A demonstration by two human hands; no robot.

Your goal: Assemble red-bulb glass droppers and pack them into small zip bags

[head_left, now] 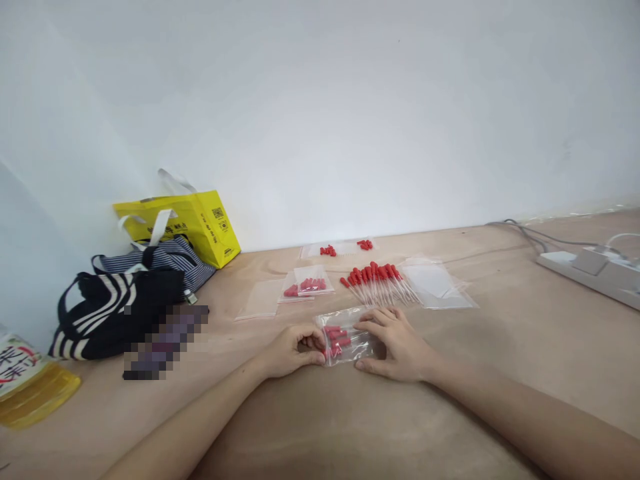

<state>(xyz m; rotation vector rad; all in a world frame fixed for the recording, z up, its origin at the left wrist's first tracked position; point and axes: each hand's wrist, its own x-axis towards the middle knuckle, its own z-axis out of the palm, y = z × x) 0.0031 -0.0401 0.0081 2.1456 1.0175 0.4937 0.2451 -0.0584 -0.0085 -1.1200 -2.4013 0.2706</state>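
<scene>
A clear zip bag [354,352] lies on the table in front of me with several red rubber bulbs [339,342] inside. At its left, zip-side edge, my left hand [295,350] pinches the plastic between thumb and fingers. Over the right end of the bag rests my right hand [395,343], fingers spread and thumb apart, touching the plastic. Just beyond are several clear droppers with red bulbs [376,275], laid in a fan. Two overlapping filled bags [314,283] of red bulbs lie to the left of the droppers.
Flat clear bags [433,283] lie right of the droppers, another [260,298] at left. More red bulbs [327,251] sit on plastic near the wall. A yellow bag [220,233], black striped bag [120,310] and bottle [35,393] stand left; a power strip [590,273] is right.
</scene>
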